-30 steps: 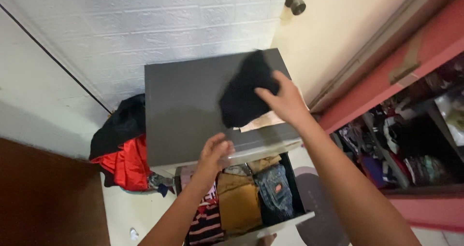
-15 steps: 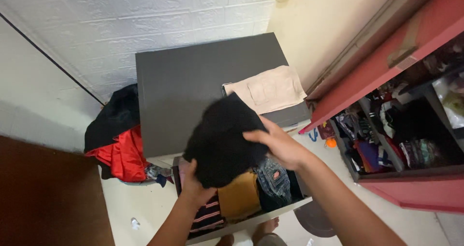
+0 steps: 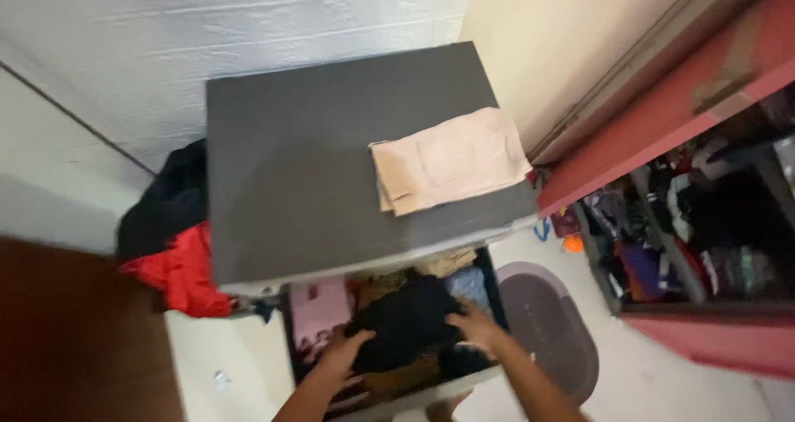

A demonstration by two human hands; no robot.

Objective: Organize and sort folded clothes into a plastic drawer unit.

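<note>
Against the far white brick wall (image 3: 207, 41) stood a grey chest of drawers (image 3: 315, 149), the largest thing in view, its flat top filling the middle of the scene. To the right, a red wardrobe (image 3: 712, 82) stood open, its shelves crammed with dark, mixed clothing. On the left, beside the chest, a heap of red and black clothes (image 3: 170, 240) lay piled on the floor, and a dark oval mat (image 3: 555, 323) lay on the pale floor to the right of the chest's near side. A folded beige garment (image 3: 447, 161) rested on the right part of the chest's top, near its edge. Below the top, on the near side, an open drawer (image 3: 310, 323) was pulled out and full of folded clothes. In the middle of that drawer lay a black garment (image 3: 410, 318), sitting on top of the other clothes. The left hand (image 3: 348, 347) pressed on the garment's near left edge with fingers bent around the cloth, and the right hand (image 3: 476, 323) lay on its right side with fingers spread flat against it; the blur hid whether either hand truly gripped the cloth.
</note>
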